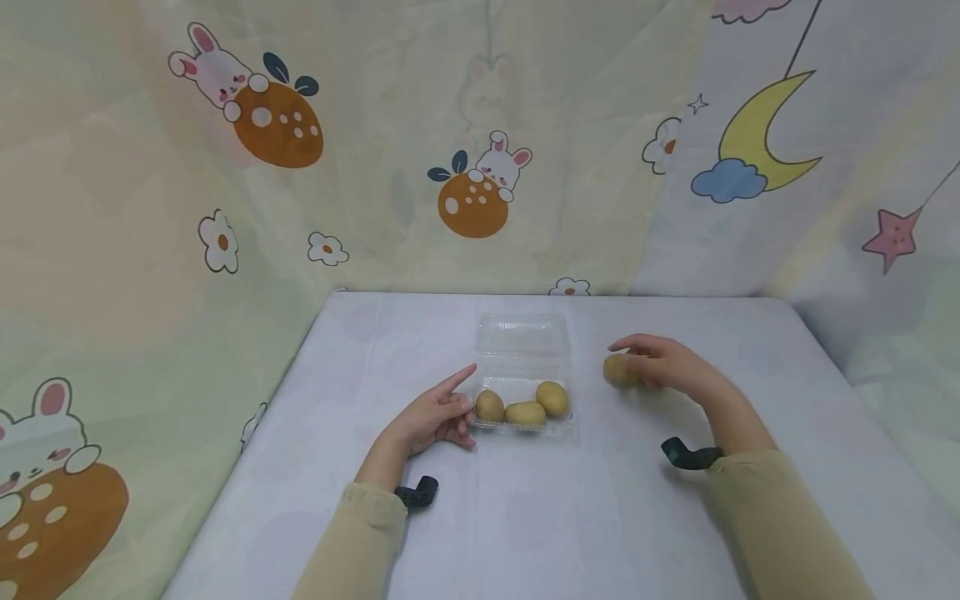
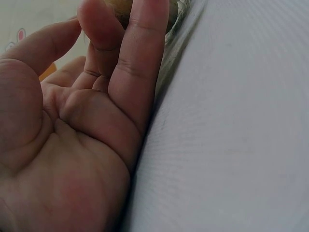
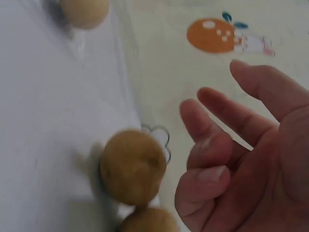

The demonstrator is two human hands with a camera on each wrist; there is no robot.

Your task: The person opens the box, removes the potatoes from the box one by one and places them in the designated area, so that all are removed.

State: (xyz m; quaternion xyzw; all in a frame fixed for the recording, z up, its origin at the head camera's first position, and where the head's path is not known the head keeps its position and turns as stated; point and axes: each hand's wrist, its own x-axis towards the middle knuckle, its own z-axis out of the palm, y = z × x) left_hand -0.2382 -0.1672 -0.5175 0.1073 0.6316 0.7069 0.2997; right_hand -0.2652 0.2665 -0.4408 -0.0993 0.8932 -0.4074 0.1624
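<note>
A clear plastic clamshell box [image 1: 522, 367] lies with its lid folded back. Three yellow-brown potatoes sit in its near half: one at the left [image 1: 490, 406], one in the middle [image 1: 526, 413] and one at the right [image 1: 552, 399]. Beside the box's left wall is my left hand [image 1: 431, 421], index finger extended and thumb tip right at the rim. My right hand [image 1: 667, 365] is over a loose potato [image 1: 618, 371] to the right of the box. In the right wrist view its fingers are spread and loosely bent, apart from a potato [image 3: 133, 166] and another [image 3: 149, 222].
A white cloth covers the table [image 1: 480, 517]. Behind it and at both sides hang printed curtains [image 1: 375, 192] with rabbits, flowers and a moon. Each wrist carries a small black camera, one at the left [image 1: 417, 492] and one at the right [image 1: 690, 455].
</note>
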